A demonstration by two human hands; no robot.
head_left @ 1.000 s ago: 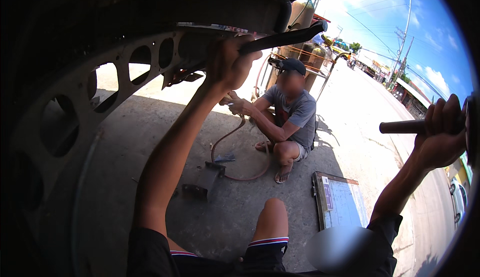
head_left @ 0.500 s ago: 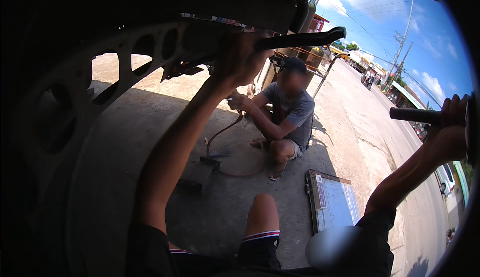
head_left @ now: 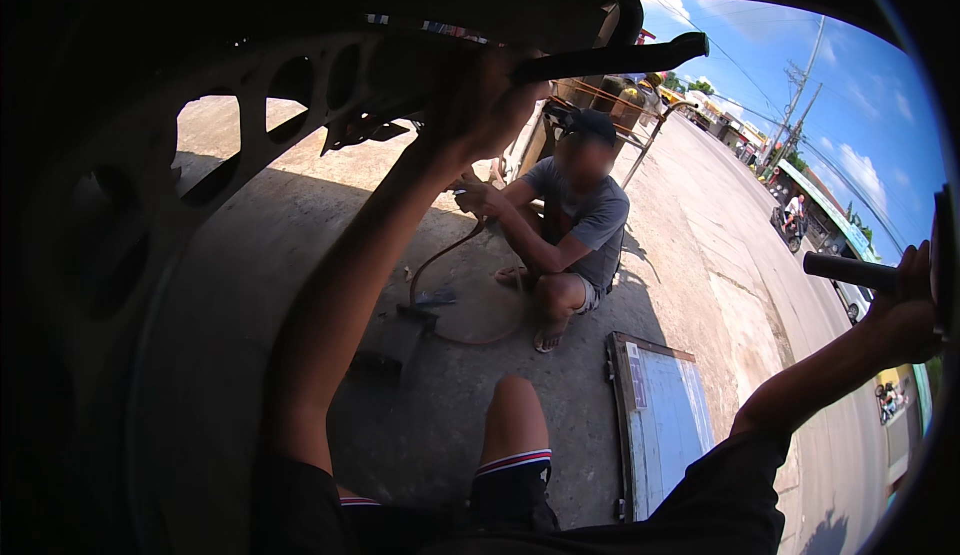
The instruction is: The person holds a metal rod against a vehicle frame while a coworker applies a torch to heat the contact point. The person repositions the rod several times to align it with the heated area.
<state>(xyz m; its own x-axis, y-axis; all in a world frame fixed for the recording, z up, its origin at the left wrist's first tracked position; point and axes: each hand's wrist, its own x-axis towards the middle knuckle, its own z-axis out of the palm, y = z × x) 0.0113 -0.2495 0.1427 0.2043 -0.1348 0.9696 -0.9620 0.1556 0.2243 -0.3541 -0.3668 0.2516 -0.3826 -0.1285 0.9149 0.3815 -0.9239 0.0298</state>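
Note:
My left hand, raised under a dark overhead structure, is closed round a dark bar. The bar runs out to the right and has a bent end. Shadow hides most of those fingers. Far to the right, my right hand is also raised, its fingers wrapped round a dark round tube. The tube's blunt end points left, and its other end is lost at the picture's dark rim. Left of my left arm curves a metal frame piece with several large holes.
A person in a grey shirt and cap squats ahead, hands near a thin brown hose. A dark block-like object stands on the shaded concrete. A light-blue panel lies right of my knee. Beyond runs a road with a motorcycle.
My right hand and the tube sit lower in the picture. The left-hand bar appears slightly higher and farther right. Both hands keep their grip. The motorcycle on the road looks nearer.

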